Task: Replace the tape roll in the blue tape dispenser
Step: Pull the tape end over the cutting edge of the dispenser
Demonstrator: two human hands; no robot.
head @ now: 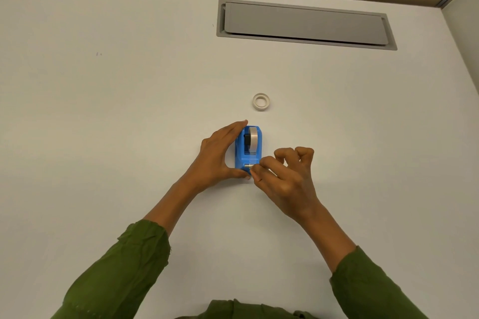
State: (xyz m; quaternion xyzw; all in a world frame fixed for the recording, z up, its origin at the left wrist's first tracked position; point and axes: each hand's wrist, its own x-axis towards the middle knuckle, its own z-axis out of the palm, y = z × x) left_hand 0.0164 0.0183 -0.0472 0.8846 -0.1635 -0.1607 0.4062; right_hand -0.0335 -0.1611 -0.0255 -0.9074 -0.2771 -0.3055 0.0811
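left hand (pixel 216 156) hugs small blue plastic tape dispenser (pixel 248 150) | right hand (pixel 282 176) pinches its near end | spare white tape ring (pixel 261 102) lies beyond

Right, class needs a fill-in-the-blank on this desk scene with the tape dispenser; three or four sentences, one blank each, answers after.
1. The tape dispenser is coloured ____.
2. The person's ____ hand grips the dispenser's side, steadying it.
3. The right hand's fingers pinch at the dispenser's ____ end, by the cutter.
4. A loose tape roll lies flat on the desk, ____ the dispenser.

Missing words: blue; left; near; beyond
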